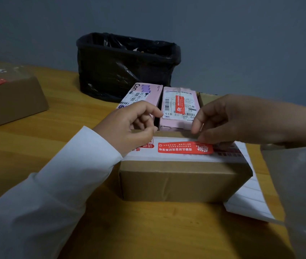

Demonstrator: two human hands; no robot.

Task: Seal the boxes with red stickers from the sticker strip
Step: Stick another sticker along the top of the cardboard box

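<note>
A brown cardboard box (182, 181) stands in front of me on the wooden table (58, 128). A white sticker strip (245, 195) lies across its top and hangs down its right side. One red sticker (185, 147) lies flat on the strip over the box top. My right hand (230, 120) has its fingertips on the sticker's right end. My left hand (129, 126) rests at the strip's left end, fingers curled, over another red sticker (145, 146) that is partly hidden. Whether either hand pinches anything is unclear.
Two pink boxes (148, 94) (181, 116) stand behind the brown one; the right one carries a red sticker (179, 105). A bin with a black bag (126, 64) is at the back. Another cardboard box with a red sticker (8, 98) sits far left.
</note>
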